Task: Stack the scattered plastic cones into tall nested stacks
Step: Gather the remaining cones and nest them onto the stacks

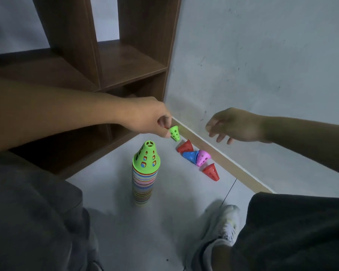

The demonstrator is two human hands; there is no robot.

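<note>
A tall nested stack of coloured cones [144, 182] stands on the floor, topped by a green cone [146, 156]. My left hand [149, 117] pinches the rim of a small green cone [175, 133] above the floor; a bit of red shows at my fingertips. Along the baseboard lie a red cone [186, 146], a blue cone [190, 156], a pink cone [202, 157] and another red cone [211, 172]. My right hand [235, 125] hovers above them, fingers loosely spread, holding nothing.
A brown wooden shelf unit [125, 61] stands at the left against the grey wall [262, 65]. A tan baseboard [219, 155] runs along the floor's right edge. My white shoe [225, 225] and dark trouser legs fill the bottom of the view.
</note>
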